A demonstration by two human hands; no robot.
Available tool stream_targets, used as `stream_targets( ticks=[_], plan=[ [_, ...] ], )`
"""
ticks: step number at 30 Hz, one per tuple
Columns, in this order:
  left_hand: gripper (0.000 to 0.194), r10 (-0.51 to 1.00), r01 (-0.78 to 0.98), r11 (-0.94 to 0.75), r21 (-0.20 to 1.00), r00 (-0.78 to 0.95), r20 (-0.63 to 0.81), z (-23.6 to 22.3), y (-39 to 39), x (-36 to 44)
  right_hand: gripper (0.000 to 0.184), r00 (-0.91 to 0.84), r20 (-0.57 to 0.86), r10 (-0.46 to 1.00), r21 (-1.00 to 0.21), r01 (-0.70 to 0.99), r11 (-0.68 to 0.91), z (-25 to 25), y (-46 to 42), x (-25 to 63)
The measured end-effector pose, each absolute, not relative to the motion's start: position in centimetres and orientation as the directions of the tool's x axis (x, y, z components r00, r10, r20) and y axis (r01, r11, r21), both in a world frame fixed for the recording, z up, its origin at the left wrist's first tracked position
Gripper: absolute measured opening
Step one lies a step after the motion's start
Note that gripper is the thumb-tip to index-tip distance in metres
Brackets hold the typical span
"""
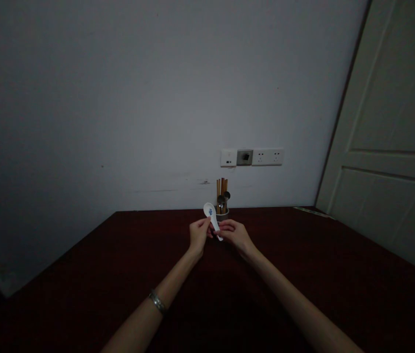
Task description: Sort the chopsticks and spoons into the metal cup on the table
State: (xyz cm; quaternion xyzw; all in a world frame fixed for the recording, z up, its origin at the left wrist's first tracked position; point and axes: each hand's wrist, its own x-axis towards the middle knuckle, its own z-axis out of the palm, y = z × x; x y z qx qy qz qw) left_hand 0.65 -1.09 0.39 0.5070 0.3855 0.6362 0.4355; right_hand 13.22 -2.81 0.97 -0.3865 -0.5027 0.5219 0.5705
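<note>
A white soup spoon (pixel 209 210) with a blue pattern in its bowl is held between both hands, tilted with the bowl up and to the left. My left hand (pixel 198 234) pinches it near the neck, thumb on top. My right hand (pixel 236 234) grips the lower end of the handle between thumb and fingers. Just behind the spoon stands a light-coloured holder (pixel 223 216) with several wooden chopsticks (pixel 222 185) and dark metal spoons (pixel 221 200) upright in it. The spoon partly hides the holder.
The dark red table (pixel 148 245) runs back to a grey wall (pixel 156 98). Wall sockets (pixel 268 157) sit above the holder. A pale panelled door (pixel 391 196) stands at the right, and a thin flat strip (pixel 312 212) lies at the table's back right edge.
</note>
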Motion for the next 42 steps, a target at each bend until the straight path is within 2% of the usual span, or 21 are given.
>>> stream_targets(
  ticks=[10,15,22,28,32,37,42],
  plan=[
    [0.036,0.935,0.020,-0.353,0.936,-0.039,0.353,0.1,-0.4,0.0,0.037,-0.117,0.127,0.985,-0.983,-0.151,0.108,0.4,-3.2,12.6],
    [0.037,0.930,0.106,-0.363,0.926,-0.020,0.367,0.3,-0.5,-0.3,0.032,-0.172,0.077,0.982,-0.997,-0.014,0.076,1.5,-3.3,13.6],
    [0.038,0.923,0.194,-0.384,0.903,0.075,0.376,0.2,-1.1,-0.1,0.027,-0.041,0.311,0.950,-0.938,0.148,0.314,3.8,-2.5,16.7],
    [0.038,0.914,0.237,-0.398,0.886,0.189,0.360,-0.3,-1.6,0.4,0.027,-0.034,0.438,0.898,-0.862,0.268,0.431,3.7,-2.3,17.3],
    [0.036,0.908,0.248,-0.403,0.881,0.225,0.353,-0.5,-1.6,0.5,0.023,-0.043,0.553,0.832,-0.757,0.392,0.523,3.7,-2.5,17.4],
    [0.035,0.895,0.278,-0.430,0.859,0.257,0.365,-0.6,-1.7,0.5,0.019,-0.087,0.628,0.773,-0.620,0.545,0.564,3.6,-2.5,17.7],
    [0.035,0.893,0.291,-0.427,0.856,0.283,0.349,-0.7,-2.0,0.7,0.019,-0.108,0.623,0.775,-0.566,0.622,0.541,3.2,-2.3,17.9]
  ],
)
